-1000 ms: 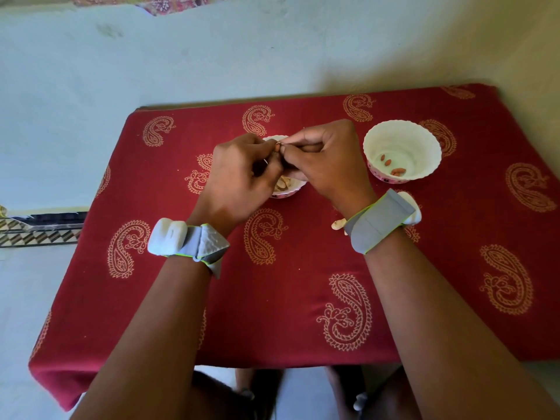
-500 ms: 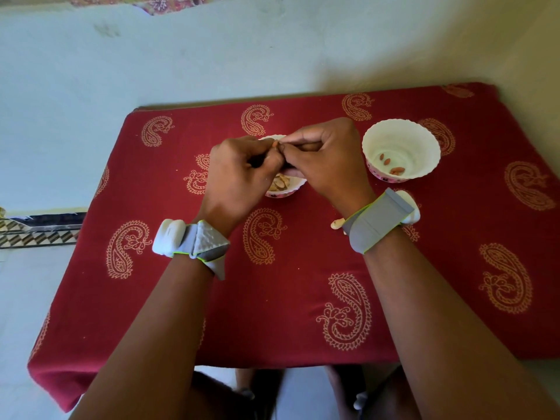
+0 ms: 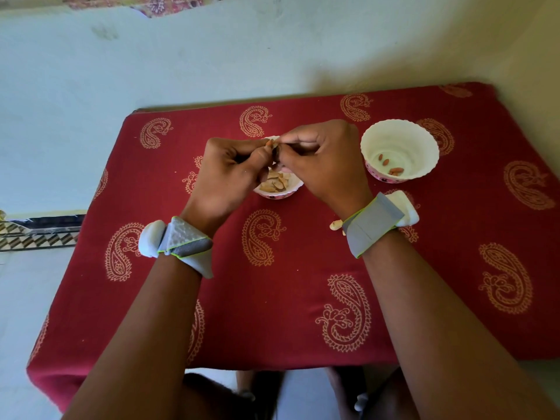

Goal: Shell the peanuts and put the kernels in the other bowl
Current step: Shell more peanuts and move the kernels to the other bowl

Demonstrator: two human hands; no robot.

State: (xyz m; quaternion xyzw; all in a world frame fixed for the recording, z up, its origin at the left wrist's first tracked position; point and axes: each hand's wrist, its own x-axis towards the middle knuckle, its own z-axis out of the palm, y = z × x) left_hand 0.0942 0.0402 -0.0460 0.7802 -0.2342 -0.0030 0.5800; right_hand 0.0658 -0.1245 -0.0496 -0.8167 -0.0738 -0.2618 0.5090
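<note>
My left hand (image 3: 230,174) and my right hand (image 3: 321,165) meet above a small white bowl (image 3: 281,194) and together pinch one peanut (image 3: 270,144) between their fingertips. That bowl holds several pale shell pieces and is half hidden by the hands. To the right stands a larger white scalloped bowl (image 3: 424,137) with three reddish kernels (image 3: 391,166) on its bottom.
A red cloth with paisley print (image 3: 272,298) covers the table, which stands against a pale wall. A whole peanut (image 3: 335,224) lies on the cloth beside my right wrist. Both wrists wear grey bands. My knees show below the table's near edge.
The hands have stayed over the small bowl, working the peanut between their fingertips. More of the shell pieces in the bowl now shows beneath them.
</note>
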